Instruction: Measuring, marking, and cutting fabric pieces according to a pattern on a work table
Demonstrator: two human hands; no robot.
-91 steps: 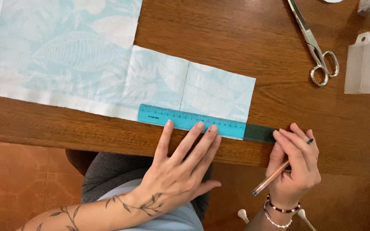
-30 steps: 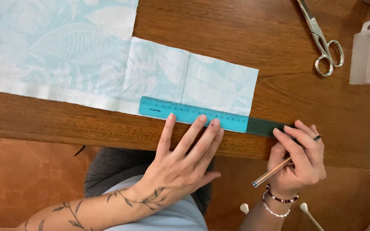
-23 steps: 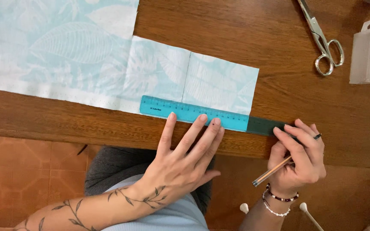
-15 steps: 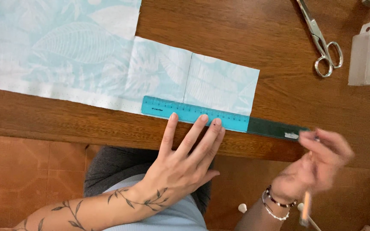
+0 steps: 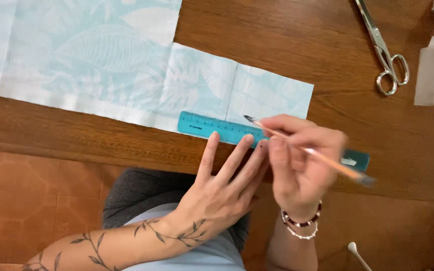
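Brown wood everywhere here, the tabletop [image 5: 277, 45] fills most of the view, and spread over its left side is a big sheet of pale blue leaf-print fabric [image 5: 76, 50] with a narrower strip reaching right toward the near edge. Along that strip's lower edge sits a teal ruler [image 5: 217, 128], and the left hand [image 5: 217, 195] is flat and open with its fingers spread, fingertips pressing the ruler down so it can't slide. What's changed: a second ago the right hand [image 5: 302, 160] was parked off the ruler's right end with the pencil tilted away over the table edge, and now it has swung in over the ruler, grip closed around the pencil [image 5: 307, 150], tip pointing at the fabric just above the ruler near the crease. It's a bit motion-blurred, so I can't tell if the tip is actually touching cloth. To me that reads like lining up is over and marking is on. Off to the far right, well apart, lie silver scissors [image 5: 385, 55] and a small frosted plastic case [image 5: 433, 70].
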